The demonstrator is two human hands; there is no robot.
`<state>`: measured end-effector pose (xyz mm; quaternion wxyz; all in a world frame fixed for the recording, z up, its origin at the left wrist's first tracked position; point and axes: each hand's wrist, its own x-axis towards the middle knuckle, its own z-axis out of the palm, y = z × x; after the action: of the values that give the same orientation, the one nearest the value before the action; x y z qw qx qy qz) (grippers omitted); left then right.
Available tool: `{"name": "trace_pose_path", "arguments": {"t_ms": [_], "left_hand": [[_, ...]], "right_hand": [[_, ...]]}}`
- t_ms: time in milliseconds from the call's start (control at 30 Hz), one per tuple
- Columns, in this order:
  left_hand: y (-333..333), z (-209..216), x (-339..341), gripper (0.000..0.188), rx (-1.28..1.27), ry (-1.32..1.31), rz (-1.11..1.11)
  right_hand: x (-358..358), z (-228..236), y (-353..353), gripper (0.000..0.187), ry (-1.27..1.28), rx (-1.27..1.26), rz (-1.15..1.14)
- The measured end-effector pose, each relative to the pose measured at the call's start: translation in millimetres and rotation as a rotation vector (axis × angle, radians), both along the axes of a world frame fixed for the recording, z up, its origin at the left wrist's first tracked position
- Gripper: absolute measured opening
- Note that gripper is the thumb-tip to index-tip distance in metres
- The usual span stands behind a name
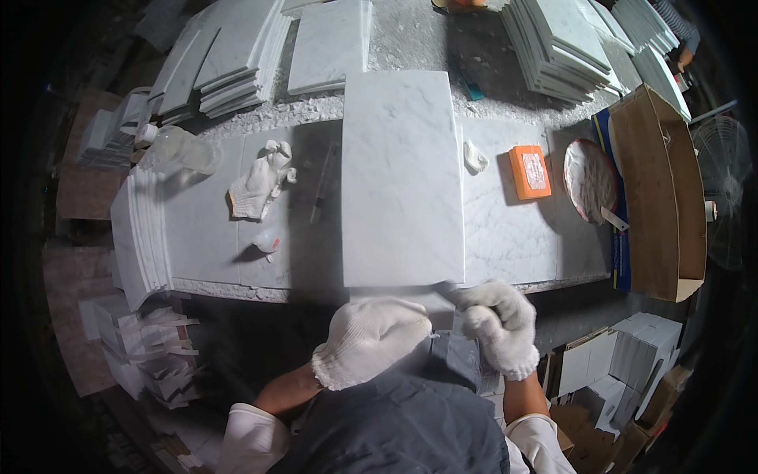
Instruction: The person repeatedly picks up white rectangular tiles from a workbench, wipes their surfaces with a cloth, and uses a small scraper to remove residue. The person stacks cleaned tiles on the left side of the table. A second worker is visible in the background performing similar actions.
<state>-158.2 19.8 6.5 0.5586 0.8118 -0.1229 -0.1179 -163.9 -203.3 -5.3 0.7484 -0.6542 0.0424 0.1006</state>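
Note:
A white, grey-veined marble slab (403,182) lies lengthwise on the bench, its short near edge facing me. Both my hands wear white knitted gloves. My right hand (500,325) is curled into a fist by the slab's near right corner. From its fingers a thin, dark, flat tool (447,289) points left toward that edge, blurred, so its exact kind does not show. Just below the near edge is my left hand (373,340), its fingers bent and pressed together. Whatever it may hold is hidden under the glove.
On the left are a spare glove (260,186), a clear bottle (181,150) and a small white bulb-shaped thing (268,239). An orange box (530,172), a round dish of white paste (590,182) and a cardboard box (659,197) stand right. Stacked slabs (553,47) line the back.

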Motion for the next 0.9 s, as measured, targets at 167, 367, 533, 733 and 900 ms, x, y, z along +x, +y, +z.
{"name": "trace_pose_path", "arguments": {"t_ms": [167, 367, 533, 733, 900], "left_hand": [[3.4, 0.4, -7.7, 0.014, -0.075, 0.253, 0.068], [7.8, 2.6, -5.2, 0.021, -0.122, 0.176, 0.027], [6.8, -4.6, -1.7, 0.033, -0.168, 0.114, 0.021], [15.3, -10.2, -4.2, 0.019, -0.187, 0.054, 0.151], [20.3, -25.1, 13.0, 0.018, 0.147, -0.441, 0.216]], "right_hand": [[9.9, 2.8, -23.3, 0.02, 0.079, -0.257, -0.228], [21.8, -2.7, -49.3, 0.035, -0.027, -0.21, -0.428], [43.7, -4.4, -117.3, 0.028, -0.353, -0.625, -0.593], [68.7, -6.5, -170.2, 0.021, -0.485, -1.303, -0.492], [78.7, -9.2, -178.2, 0.018, -0.396, -1.542, -0.435]]}}
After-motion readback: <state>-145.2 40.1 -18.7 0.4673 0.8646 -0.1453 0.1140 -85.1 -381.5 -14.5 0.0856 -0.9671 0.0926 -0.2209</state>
